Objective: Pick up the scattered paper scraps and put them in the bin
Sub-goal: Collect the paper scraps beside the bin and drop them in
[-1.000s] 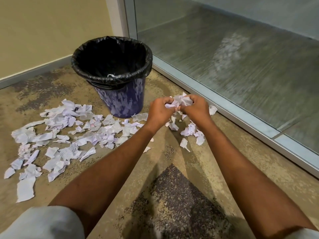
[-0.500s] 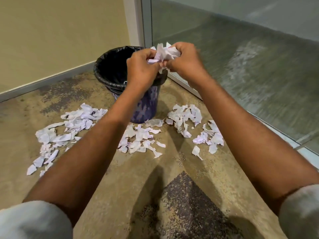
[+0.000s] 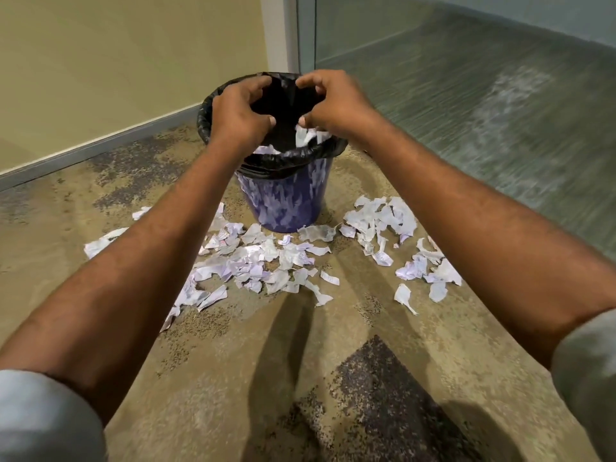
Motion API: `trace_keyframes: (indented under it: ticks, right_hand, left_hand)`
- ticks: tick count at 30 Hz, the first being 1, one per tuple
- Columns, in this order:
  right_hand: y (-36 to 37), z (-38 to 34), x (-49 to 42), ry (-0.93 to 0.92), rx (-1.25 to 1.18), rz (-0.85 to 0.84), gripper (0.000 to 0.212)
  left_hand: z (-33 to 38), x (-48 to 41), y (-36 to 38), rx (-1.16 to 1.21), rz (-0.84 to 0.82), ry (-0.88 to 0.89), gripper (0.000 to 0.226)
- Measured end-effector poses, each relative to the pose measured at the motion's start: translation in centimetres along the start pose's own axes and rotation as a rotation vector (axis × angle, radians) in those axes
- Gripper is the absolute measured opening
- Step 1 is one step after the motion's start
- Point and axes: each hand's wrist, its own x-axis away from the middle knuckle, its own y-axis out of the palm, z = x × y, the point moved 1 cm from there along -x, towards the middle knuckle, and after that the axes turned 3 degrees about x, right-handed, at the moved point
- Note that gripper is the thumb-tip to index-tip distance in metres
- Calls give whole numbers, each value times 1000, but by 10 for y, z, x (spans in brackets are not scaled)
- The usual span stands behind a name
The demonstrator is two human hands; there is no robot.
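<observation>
A purple bin (image 3: pixel 286 201) lined with a black bag stands on the floor in the corner. Both hands hover over its mouth. My left hand (image 3: pixel 238 111) and my right hand (image 3: pixel 333 103) have their fingers spread apart and loosely curved, holding nothing. White paper scraps (image 3: pixel 308 136) are falling inside the bin just below my right hand. Several torn paper scraps (image 3: pixel 263 258) lie scattered on the floor in front of the bin, and another cluster of scraps (image 3: pixel 383 221) lies to its right.
A beige wall (image 3: pixel 116 61) with a grey skirting runs behind and left of the bin. A glass panel (image 3: pixel 483 111) in a metal frame runs along the right. The floor is mottled tan carpet (image 3: pixel 283 378) with dark patches.
Both hands moved over the bin's mouth and let go of the paper bundle, which now drops into the bin. The camera view shifted closer over the bin.
</observation>
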Motion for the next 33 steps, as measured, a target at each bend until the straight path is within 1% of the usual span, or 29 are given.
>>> trace_keyframes:
  ticks: [2, 3, 7, 8, 10, 13, 16, 19, 23, 26, 28, 33]
  right_hand:
    - [-4, 4, -2, 7, 9, 26, 67]
    - [-6, 7, -3, 14, -2, 48, 63]
    - [-20, 16, 4, 47, -91, 153, 26]
    - [-25, 18, 10, 57, -113, 175, 23]
    - [-36, 28, 24, 87, -161, 198, 24]
    - [-55, 56, 54, 141, -248, 202, 25]
    - [-70, 95, 99, 252, -304, 241, 22]
    - [-78, 143, 147, 390, -250, 235, 21]
    - [-88, 199, 194, 551, -116, 216, 21]
    - [-89, 233, 218, 583, 18, 111, 28]
    - [-86, 255, 228, 574, 132, 17, 46]
    - [-63, 298, 240, 539, 376, -211, 93]
  left_hand:
    - [0, 1, 2, -19, 44, -3, 65]
    - [2, 2, 3, -14, 68, -3, 59]
    - [16, 16, 13, 102, 137, 53, 32]
    - [22, 22, 17, 152, 137, 73, 27]
    - [38, 38, 30, 217, 111, 121, 20]
    - [57, 65, 58, 251, 27, 185, 15]
    - [57, 90, 95, 248, -70, 159, 13]
    - [42, 117, 135, 190, -216, 68, 15]
    - [9, 153, 180, 100, -461, 3, 21]
    - [-11, 174, 202, 9, -563, 7, 18]
    - [-24, 186, 217, -45, -629, 3, 26]
    - [-47, 204, 252, -196, -810, 17, 73]
